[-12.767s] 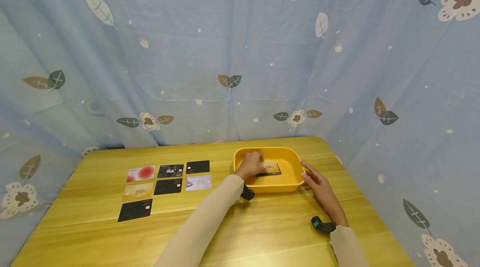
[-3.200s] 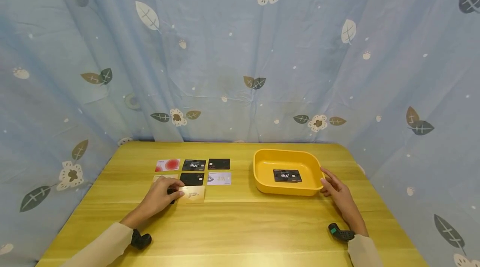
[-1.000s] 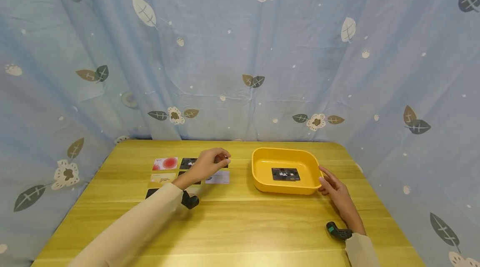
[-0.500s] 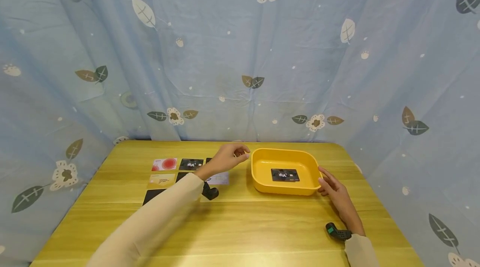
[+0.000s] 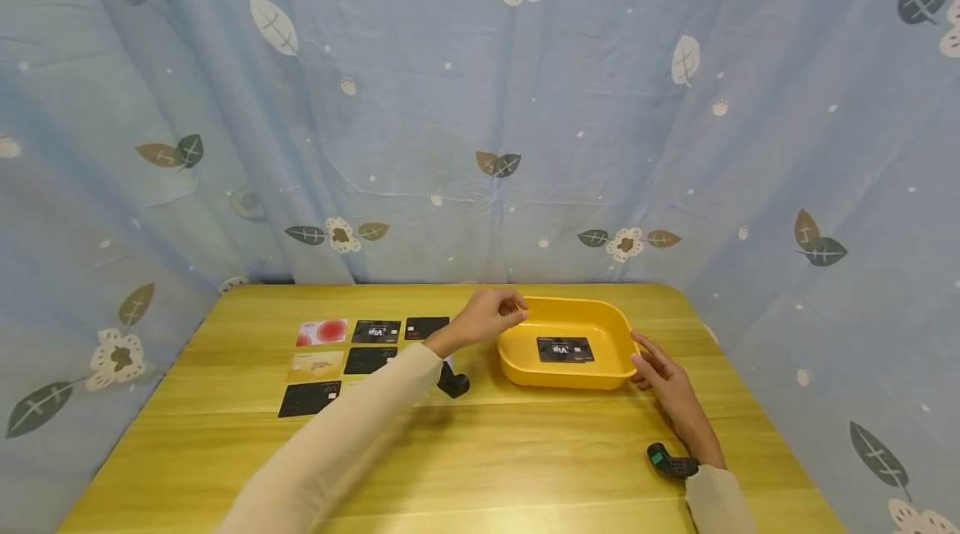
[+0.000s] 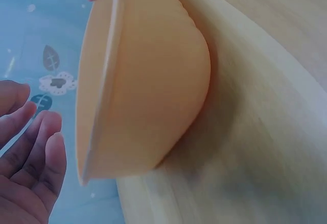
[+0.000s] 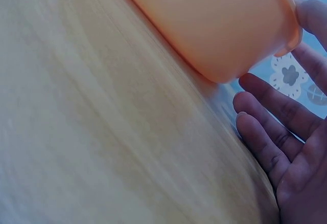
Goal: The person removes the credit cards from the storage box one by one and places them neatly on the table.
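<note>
My left hand hovers at the left rim of a yellow plastic tray, fingers loosely bent and nothing held. In the left wrist view that hand is apart from the tray wall. Inside the tray lies a black Vip card. At the tray's right end, my right hand touches the rim with thumb and forefinger. The right wrist view shows this hand's other fingers extended loosely beside the tray's underside.
Cards lie in rows at left: a pink-and-red card, a Vip card, a gold card and several black ones, including a front card. My left sleeve covers others. A blue patterned curtain hangs behind the wooden table.
A gold card has gone from the tray to the front row of cards. Since then my left hand has let go and moved right to the tray. My right hand stays at the rim.
</note>
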Tool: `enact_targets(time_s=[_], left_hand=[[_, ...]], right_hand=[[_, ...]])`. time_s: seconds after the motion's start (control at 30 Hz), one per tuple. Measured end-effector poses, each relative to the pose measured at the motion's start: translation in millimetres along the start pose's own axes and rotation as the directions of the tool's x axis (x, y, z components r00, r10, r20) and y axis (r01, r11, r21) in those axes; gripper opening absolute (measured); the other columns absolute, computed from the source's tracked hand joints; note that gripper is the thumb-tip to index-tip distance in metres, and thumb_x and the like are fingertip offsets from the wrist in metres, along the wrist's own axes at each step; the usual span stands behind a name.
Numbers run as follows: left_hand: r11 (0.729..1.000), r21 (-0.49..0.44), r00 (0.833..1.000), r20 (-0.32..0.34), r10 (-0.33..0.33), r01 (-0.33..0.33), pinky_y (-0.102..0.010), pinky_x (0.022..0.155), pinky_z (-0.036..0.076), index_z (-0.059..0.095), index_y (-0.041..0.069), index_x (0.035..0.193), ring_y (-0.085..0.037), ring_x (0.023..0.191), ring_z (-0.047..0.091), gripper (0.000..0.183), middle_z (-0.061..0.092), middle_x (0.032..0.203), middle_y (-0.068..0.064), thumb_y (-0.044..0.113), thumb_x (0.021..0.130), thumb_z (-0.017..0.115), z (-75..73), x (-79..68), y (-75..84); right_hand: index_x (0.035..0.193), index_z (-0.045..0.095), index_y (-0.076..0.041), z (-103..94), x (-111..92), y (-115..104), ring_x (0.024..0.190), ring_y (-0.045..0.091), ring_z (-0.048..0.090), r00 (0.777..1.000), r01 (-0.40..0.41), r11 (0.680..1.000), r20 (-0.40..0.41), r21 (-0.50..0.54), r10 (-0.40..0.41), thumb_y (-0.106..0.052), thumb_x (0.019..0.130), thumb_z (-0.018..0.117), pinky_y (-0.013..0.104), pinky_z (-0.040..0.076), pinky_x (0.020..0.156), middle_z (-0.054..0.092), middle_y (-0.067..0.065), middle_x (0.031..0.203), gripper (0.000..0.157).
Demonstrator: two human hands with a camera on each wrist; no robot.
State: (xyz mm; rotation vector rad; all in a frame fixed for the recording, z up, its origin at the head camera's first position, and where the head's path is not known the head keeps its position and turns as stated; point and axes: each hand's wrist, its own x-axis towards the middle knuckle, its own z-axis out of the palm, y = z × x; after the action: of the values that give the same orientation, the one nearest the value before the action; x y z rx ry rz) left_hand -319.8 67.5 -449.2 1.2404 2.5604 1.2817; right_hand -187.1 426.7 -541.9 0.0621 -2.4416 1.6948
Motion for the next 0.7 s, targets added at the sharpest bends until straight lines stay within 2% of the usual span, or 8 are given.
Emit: enact_targets(time_s=[0.2,0.43,0.7], left_hand=[[0.999,-0.026,0.998,0.037,-0.041,0.042,-0.023,0.072,0.053,0.074,0.007,0.112,-0.009,0.078,0.062,0.016,0.07,0.092,0.0,0.018,0.102,0.068,17.0,11.6,5.0],[0.998,-0.044,0.995,0.093,-0.036,0.04,-0.023,0.07,0.053,0.073,0.0,0.114,-0.012,0.079,0.064,0.021,0.071,0.093,-0.004,0.016,0.1,0.07,34.6,23.6,8.5],[0.996,-0.002,0.985,0.153,-0.085,0.086,-0.025,0.076,0.053,0.072,0.0,0.116,-0.012,0.085,0.065,0.027,0.072,0.098,-0.005,0.018,0.097,0.075,50.5,28.3,13.9]], right_hand=[[0.159,0.043,-0.021,-0.5,0.2,0.2,0.091,0.023,0.066,1.0,0.006,1.0,-0.016,0.0,-0.006,-0.031,0.109,0.054,0.028,0.057,0.079,0.06,0.015,0.126,0.052],[0.158,0.044,-0.021,-0.8,-0.5,2.5,0.091,0.025,0.066,1.0,-0.007,1.0,-0.029,-0.001,0.007,-0.028,0.109,0.055,0.028,0.057,0.079,0.06,0.018,0.127,0.051],[0.159,0.042,-0.022,-1.6,2.1,2.8,0.094,0.028,0.066,1.0,-0.003,1.0,-0.007,-0.002,0.003,-0.031,0.109,0.054,0.028,0.056,0.08,0.059,0.024,0.131,0.052]])
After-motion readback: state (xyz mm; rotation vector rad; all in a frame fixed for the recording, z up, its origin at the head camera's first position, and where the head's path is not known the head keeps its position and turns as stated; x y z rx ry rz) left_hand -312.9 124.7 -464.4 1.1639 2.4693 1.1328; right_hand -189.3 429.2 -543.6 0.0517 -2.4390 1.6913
